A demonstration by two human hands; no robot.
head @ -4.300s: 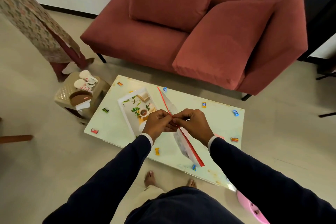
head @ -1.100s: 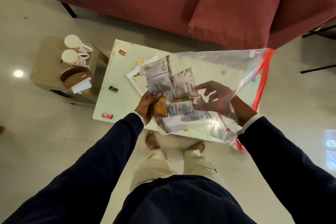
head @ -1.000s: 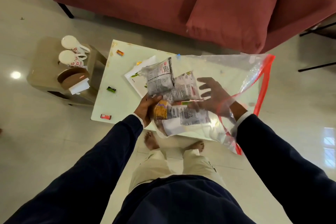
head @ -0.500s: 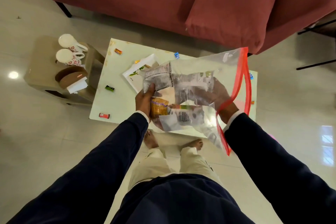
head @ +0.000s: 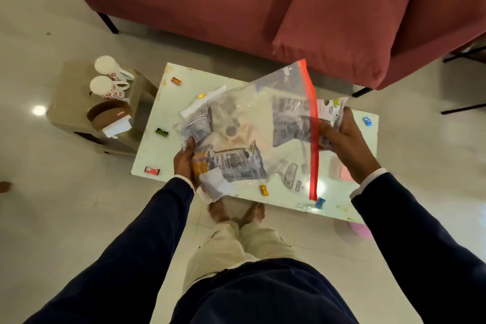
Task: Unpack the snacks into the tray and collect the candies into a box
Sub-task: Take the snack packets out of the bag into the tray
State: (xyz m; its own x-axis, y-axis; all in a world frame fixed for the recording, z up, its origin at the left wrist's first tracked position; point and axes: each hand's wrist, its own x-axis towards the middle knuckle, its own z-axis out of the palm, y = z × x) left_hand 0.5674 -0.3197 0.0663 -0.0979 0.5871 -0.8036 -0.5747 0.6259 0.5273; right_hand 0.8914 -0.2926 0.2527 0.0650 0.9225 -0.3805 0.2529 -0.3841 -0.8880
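Note:
A clear zip bag with a red seal strip hangs over the low white table. My left hand grips its closed bottom end together with the snack packets inside. My right hand holds a snack packet that sticks halfway out of the bag's mouth. The white tray lies on the table, mostly hidden behind the bag. Several wrapped candies lie scattered on the table: an orange one, a green one, a red one, a yellow one.
A beige stool left of the table carries two cups and a brown holder. A red sofa stands behind the table. A pink object lies on the floor under the table's right corner. My feet are at the table's near edge.
My right hand has come out of the bag's mouth, drawing a snack packet partway out. The bag has swung so its red seal points toward my right.

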